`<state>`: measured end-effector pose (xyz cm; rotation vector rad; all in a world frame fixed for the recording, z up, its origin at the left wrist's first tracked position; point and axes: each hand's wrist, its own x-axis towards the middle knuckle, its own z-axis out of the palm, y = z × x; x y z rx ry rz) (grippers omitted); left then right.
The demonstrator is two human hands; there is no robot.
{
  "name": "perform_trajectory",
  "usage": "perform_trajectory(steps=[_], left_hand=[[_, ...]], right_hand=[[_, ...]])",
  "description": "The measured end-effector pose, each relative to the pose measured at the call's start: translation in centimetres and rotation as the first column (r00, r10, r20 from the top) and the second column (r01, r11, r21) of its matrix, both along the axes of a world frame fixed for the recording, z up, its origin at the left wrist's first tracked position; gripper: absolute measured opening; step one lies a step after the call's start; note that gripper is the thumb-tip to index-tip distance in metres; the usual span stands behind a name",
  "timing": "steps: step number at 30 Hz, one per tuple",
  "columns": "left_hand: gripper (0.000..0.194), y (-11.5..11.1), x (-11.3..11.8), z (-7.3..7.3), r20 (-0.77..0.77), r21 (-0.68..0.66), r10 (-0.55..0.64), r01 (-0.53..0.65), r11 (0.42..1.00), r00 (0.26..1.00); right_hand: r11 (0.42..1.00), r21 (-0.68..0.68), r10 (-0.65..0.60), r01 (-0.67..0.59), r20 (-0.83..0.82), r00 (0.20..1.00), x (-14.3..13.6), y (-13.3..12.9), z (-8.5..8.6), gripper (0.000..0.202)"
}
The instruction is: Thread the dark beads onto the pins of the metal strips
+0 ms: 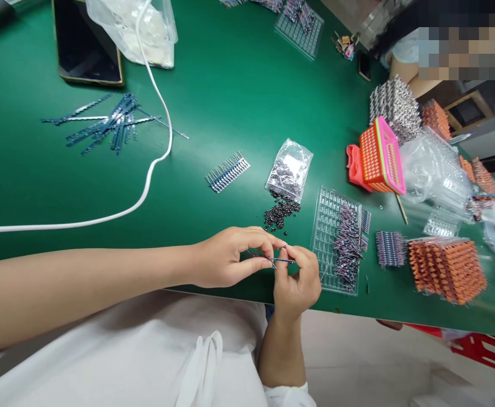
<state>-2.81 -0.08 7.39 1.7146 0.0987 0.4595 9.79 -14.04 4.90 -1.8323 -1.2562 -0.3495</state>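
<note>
My left hand (230,257) pinches a thin blue strip with fine wire pins (279,260) between thumb and forefinger, just over the table's near edge. Close against it, my right hand (298,277) is closed at the strip's right end; a tiny dark bead seems to sit at its fingertips. Behind the hands lies a heap of small dark beads (279,213), spilling from a clear zip bag (290,167). To the right is a clear compartment tray (326,237) with a pile of pinned pieces (348,246) on it. A finished-looking row of pins on a blue strip (228,171) lies farther left.
Loose blue strips (113,124) lie at left, below a dark tablet-like device (88,45) and a bag-lined container (154,39). A white cable (147,181) crosses the table. Baskets (381,155) and orange stacks (446,271) stand right; another person (404,62) is at far right.
</note>
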Motion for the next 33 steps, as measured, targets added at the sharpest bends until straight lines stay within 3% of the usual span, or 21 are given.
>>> perform_trajectory(steps=[6, 9, 12, 14, 19, 24, 33], left_hand=[[0.008, 0.1, -0.15, 0.22, -0.058, -0.034, -0.005, 0.004, 0.999, 0.998], [0.009, 0.15, -0.03, 0.25, -0.183, -0.224, -0.051, 0.009, 0.974, 0.982], [0.015, 0.21, 0.32, 0.04, -0.242, -0.46, -0.072, -0.049, 0.887, 0.968], [0.016, 0.25, 0.51, -0.09, -0.263, -0.522, -0.048, -0.101, 0.847, 0.964], [0.016, 0.3, 0.57, 0.07, -0.292, -0.525, -0.022, -0.141, 0.839, 0.956], [0.017, 0.32, 0.56, 0.33, -0.305, -0.474, -0.002, -0.15, 0.868, 0.952], [0.019, 0.31, 0.44, -0.04, -0.286, -0.438, -0.001, -0.13, 0.889, 0.958]], right_hand=[[0.999, -0.014, 0.028, -0.029, -0.106, 0.994, -0.16, 0.11, 0.18, 0.023], [1.0, -0.009, 0.021, -0.024, -0.259, 0.966, -0.34, 0.05, 0.39, 0.011], [0.999, 0.008, 0.036, -0.036, -0.46, 0.887, -0.51, -0.09, 0.55, 0.003], [0.998, 0.037, 0.063, -0.052, -0.553, 0.831, -0.59, -0.17, 0.51, 0.004], [0.994, 0.091, 0.103, -0.058, -0.624, 0.775, -0.81, -0.15, 0.08, 0.005], [0.995, 0.057, 0.102, -0.084, -0.604, 0.791, -0.91, -0.12, -0.02, 0.006], [0.99, 0.11, 0.138, -0.089, -0.606, 0.783, -0.94, 0.06, 0.0, 0.006]])
